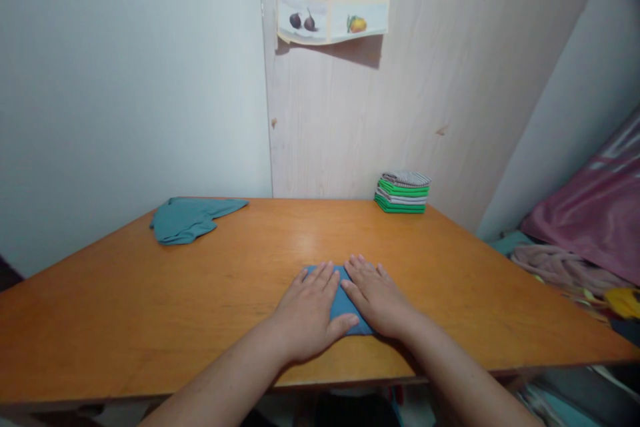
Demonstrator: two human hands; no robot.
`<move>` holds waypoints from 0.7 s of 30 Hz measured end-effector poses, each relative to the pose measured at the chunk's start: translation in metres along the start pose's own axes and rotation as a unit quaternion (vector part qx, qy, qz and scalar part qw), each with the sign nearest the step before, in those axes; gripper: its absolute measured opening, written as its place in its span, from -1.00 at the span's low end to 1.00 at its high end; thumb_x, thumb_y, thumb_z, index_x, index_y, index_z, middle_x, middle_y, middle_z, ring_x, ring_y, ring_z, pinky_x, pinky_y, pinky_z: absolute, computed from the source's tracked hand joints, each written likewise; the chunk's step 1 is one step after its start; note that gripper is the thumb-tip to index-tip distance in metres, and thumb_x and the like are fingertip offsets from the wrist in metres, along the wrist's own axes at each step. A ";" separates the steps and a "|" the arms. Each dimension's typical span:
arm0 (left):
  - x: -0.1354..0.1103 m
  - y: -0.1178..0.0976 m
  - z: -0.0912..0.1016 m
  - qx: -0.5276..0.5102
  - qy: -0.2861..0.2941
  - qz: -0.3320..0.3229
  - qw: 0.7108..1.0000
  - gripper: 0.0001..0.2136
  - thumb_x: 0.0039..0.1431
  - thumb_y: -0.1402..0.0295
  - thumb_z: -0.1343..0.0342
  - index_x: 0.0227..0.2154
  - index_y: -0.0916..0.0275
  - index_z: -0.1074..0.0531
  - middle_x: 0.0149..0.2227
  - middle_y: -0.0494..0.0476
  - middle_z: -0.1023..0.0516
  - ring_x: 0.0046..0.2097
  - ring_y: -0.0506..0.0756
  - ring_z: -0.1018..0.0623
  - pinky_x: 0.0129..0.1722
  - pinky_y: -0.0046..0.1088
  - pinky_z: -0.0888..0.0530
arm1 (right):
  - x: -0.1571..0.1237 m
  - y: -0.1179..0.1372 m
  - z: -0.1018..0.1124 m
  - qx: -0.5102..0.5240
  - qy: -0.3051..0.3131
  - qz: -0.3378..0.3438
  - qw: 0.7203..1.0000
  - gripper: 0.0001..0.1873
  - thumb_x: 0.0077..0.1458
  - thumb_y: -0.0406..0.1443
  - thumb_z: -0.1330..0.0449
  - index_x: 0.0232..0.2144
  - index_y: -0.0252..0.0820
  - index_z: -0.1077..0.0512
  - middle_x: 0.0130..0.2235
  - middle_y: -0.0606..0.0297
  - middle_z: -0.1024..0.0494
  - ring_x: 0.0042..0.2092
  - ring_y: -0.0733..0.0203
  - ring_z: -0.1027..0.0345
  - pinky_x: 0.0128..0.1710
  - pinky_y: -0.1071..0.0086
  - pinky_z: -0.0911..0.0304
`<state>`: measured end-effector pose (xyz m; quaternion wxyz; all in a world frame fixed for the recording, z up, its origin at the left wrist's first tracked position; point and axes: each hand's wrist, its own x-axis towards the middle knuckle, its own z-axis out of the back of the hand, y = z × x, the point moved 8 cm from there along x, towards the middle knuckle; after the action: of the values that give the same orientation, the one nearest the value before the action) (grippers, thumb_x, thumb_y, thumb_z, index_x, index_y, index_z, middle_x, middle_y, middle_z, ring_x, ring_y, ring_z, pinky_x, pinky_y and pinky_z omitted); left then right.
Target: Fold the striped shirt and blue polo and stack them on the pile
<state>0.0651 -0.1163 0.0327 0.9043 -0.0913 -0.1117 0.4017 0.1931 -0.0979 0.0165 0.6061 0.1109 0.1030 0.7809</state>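
Observation:
A small folded teal cloth (pixel 344 303) lies near the front edge of the orange wooden table (pixel 150 293). My left hand (pixel 309 310) lies flat on its left side, fingers stretched out and open. My right hand (pixel 376 295) presses flat on its right side, fingers spread, also open. Most of the cloth is hidden under the two palms; only a strip shows between them.
A loose teal cloth (pixel 190 217) lies at the table's back left. A stack of folded green and grey striped cloths (pixel 404 192) stands at the back right by the wooden wall panel. Fabric is heaped to the right, off the table (pixel 590 240).

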 end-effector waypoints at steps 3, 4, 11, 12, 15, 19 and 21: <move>-0.001 0.001 -0.002 0.016 0.005 0.007 1.000 -0.14 0.19 -0.23 0.08 0.37 0.30 -0.08 0.42 0.34 0.02 0.41 0.36 -0.03 0.35 0.01 0.04 | -0.003 0.003 0.002 -0.016 -0.009 -0.003 1.000 -0.30 0.36 0.03 0.24 0.36 -0.23 -0.10 0.42 0.11 0.01 0.44 -0.04 0.24 0.36 -0.15 0.33; -0.001 0.000 -0.003 0.021 0.005 0.008 1.000 -0.14 0.18 -0.24 0.07 0.37 0.29 -0.08 0.42 0.33 0.02 0.41 0.35 -0.03 0.35 0.00 0.03 | -0.004 0.004 0.002 -0.021 -0.011 -0.003 1.000 -0.30 0.36 0.02 0.23 0.36 -0.22 -0.10 0.42 0.12 0.01 0.44 -0.04 0.24 0.36 -0.15 0.34; -0.001 0.001 -0.002 0.029 0.024 0.013 0.999 -0.13 0.17 -0.23 0.07 0.37 0.31 -0.06 0.42 0.33 0.03 0.42 0.35 -0.02 0.35 0.00 0.01 | 0.000 0.002 -0.001 0.007 -0.025 0.006 1.000 -0.29 0.34 0.05 0.19 0.36 -0.22 -0.13 0.41 0.09 -0.01 0.44 -0.05 0.23 0.37 -0.14 0.32; -0.001 0.001 -0.001 0.027 0.028 0.015 0.999 -0.13 0.18 -0.23 0.08 0.38 0.31 -0.06 0.42 0.33 0.03 0.42 0.35 -0.02 0.35 0.01 0.01 | 0.001 0.000 -0.002 0.026 -0.029 0.009 0.999 -0.28 0.33 0.06 0.18 0.35 -0.22 -0.14 0.41 0.08 -0.01 0.44 -0.05 0.24 0.37 -0.13 0.31; -0.001 0.001 0.002 0.022 0.037 0.017 0.999 -0.11 0.18 -0.26 0.13 0.38 0.32 -0.05 0.42 0.35 0.04 0.42 0.35 -0.01 0.35 0.02 0.03 | 0.004 -0.013 -0.002 0.136 -0.057 0.022 0.989 -0.26 0.30 0.08 0.11 0.33 -0.25 -0.19 0.40 0.06 -0.05 0.43 -0.02 0.20 0.38 -0.04 0.25; 0.002 0.000 0.009 0.018 0.038 0.011 0.999 -0.13 0.18 -0.28 0.16 0.35 0.30 -0.12 0.40 0.41 -0.03 0.40 0.38 -0.07 0.34 0.10 0.06 | -0.004 -0.062 0.013 0.327 -0.182 -0.028 0.927 -0.30 0.26 0.11 0.03 0.20 -0.24 -0.38 0.30 -0.01 -0.30 0.35 0.01 -0.09 0.35 0.04 0.08; 0.009 0.002 0.017 0.012 0.022 0.008 1.000 -0.20 0.22 -0.25 0.17 0.31 0.26 -0.21 0.37 0.41 -0.13 0.37 0.39 -0.15 0.32 0.15 0.04 | -0.015 -0.089 0.019 0.392 -0.239 -0.058 0.886 -0.37 0.20 0.12 -0.07 0.05 -0.19 -0.52 0.18 -0.01 -0.46 0.25 -0.05 -0.27 0.30 0.00 -0.03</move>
<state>0.0651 -0.1075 0.0495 0.9045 -0.0901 -0.0864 0.4078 0.2843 -0.0902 0.0072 0.5638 0.5166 0.2587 0.5902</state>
